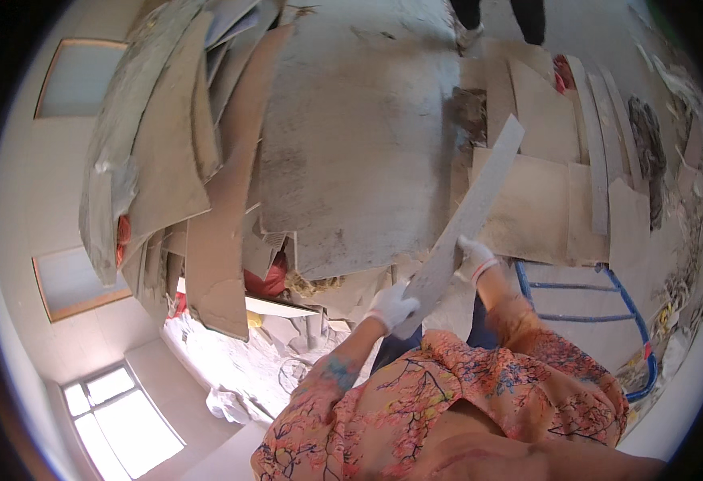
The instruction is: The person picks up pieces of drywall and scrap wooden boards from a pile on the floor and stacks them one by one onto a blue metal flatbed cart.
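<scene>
A long narrow strip of grey board [459, 225] slants up and to the right in front of my body. My left hand [392, 308], in a white glove, grips its lower end. Further up, my right hand [476, 258], also gloved in white, holds the strip by its right edge. Beyond the strip lies a large grey board [357, 144] with dark stains. Flat board pieces [526, 204] lie to the right, beside and partly behind the upper part of the strip.
Stacked, leaning board offcuts [219, 246] fill the left. A blue metal frame [580, 317] with crossbars stands at the lower right. Debris [670, 312] lines the right side. Another person's legs [529, 18] are at the top. Red bags [270, 279] show under the boards.
</scene>
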Demonstrator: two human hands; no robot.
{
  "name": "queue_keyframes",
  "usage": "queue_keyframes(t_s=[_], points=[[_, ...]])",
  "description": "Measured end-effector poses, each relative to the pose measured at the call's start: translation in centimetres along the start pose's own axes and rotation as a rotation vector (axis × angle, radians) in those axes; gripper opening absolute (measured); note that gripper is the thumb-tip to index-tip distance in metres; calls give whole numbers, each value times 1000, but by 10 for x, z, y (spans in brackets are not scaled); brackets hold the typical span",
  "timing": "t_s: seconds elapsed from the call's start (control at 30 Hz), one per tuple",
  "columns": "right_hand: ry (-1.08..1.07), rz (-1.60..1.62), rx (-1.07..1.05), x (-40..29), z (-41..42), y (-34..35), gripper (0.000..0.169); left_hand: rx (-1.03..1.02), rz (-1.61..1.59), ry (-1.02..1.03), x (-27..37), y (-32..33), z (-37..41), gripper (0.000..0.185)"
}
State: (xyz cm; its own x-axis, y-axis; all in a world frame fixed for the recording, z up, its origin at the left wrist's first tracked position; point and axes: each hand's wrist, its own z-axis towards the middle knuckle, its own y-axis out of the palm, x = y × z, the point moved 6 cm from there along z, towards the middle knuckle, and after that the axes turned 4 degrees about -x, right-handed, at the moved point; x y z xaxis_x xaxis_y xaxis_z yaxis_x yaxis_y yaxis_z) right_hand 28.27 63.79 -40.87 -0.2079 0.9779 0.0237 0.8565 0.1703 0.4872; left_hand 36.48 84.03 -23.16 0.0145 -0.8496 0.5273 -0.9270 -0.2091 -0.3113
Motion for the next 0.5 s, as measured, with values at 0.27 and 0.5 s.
queue_keyframes(t_s=[0.27, 0.5], points=[[-46, -558, -371, 152, -132, 215, 34, 439, -197, -25, -126, -75, -206, 42], [10, -838, -636, 261, -162, 320, 39, 676, -524, -46, -191, -91, -316, 29]])
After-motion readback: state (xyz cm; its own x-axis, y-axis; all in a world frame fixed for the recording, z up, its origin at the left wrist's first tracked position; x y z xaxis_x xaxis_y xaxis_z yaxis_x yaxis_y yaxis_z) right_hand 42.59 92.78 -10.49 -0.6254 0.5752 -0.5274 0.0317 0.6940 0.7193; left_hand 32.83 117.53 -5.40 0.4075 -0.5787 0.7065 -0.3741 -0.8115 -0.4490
